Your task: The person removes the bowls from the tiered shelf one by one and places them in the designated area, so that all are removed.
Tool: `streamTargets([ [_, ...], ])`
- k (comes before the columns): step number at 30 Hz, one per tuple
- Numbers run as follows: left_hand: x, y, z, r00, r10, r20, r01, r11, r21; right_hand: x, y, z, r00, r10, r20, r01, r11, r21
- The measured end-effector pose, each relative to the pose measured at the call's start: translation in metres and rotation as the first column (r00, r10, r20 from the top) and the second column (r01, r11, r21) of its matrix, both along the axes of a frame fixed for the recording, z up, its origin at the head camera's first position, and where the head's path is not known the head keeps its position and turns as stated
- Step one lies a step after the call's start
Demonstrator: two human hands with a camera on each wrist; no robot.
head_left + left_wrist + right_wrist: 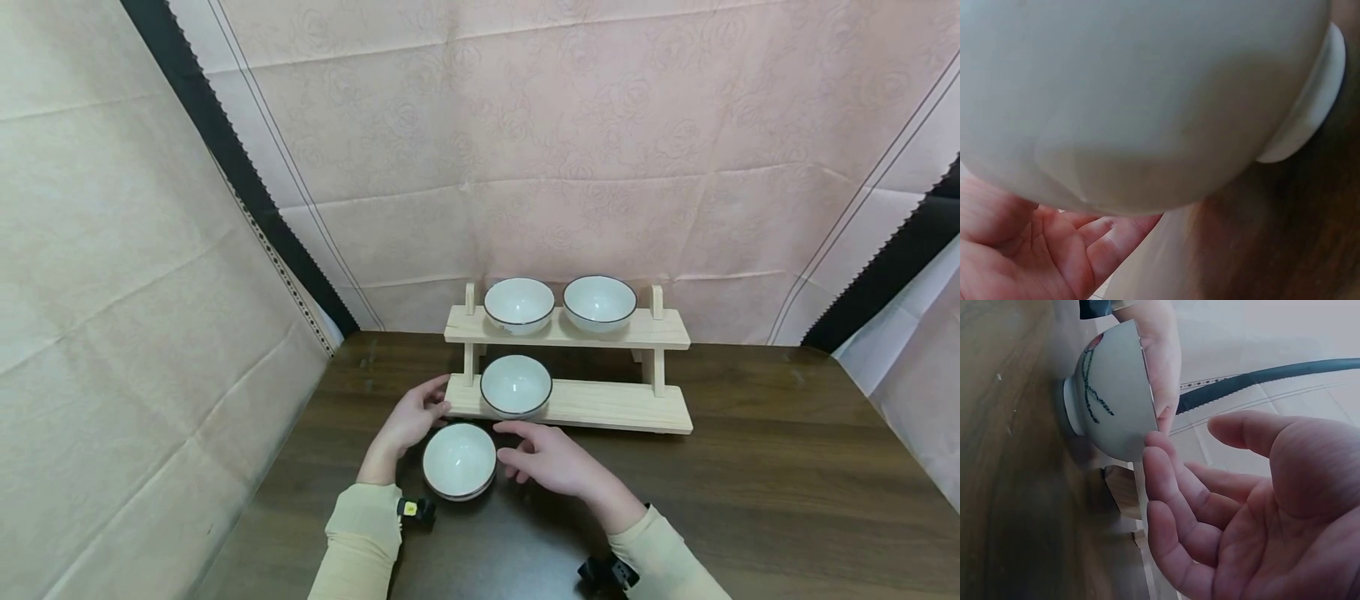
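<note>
A white bowl [459,460] with a dark rim stands upright on the table, in front of the rack's lower left end. My left hand [412,421] is just beyond its left side, fingers reaching to the left end of the wooden rack [615,404]; whether they touch the rack I cannot tell. To the bowl's right, my right hand [551,458] has loosely bent fingers and holds nothing. In the right wrist view the bowl [1113,394] shows a painted green stem and a red patch. The bowl's pale side [1147,106] fills much of the left wrist view.
One bowl [516,386] sits on the left of the rack's lower board. Two more, a left bowl [519,305] and a right bowl [600,302], stand on the upper board [652,332]. Pale cloth [585,125] hangs behind the dark wooden table [757,467].
</note>
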State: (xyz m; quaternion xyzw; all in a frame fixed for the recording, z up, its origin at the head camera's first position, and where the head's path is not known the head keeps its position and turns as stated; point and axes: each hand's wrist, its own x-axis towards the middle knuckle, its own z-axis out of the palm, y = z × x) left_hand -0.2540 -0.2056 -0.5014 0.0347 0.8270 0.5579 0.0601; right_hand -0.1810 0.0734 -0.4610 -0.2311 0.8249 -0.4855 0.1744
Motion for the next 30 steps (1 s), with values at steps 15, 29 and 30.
streamTargets([
  [15,0.0,0.0,0.0,1.0,0.003,0.002,-0.003,1.0,0.002,-0.002,0.014,0.009,0.999,0.006,-0.049,-0.007,1.0,-0.023],
  [29,0.001,0.0,0.0,1.0,0.013,0.005,-0.013,1.0,-0.007,-0.006,0.027,0.023,0.999,-0.03,-0.014,0.029,0.998,-0.059],
  [30,0.001,0.0,0.0,1.0,0.014,0.004,-0.014,1.0,-0.007,-0.007,0.029,0.024,0.999,-0.033,-0.018,0.032,0.998,-0.061],
])
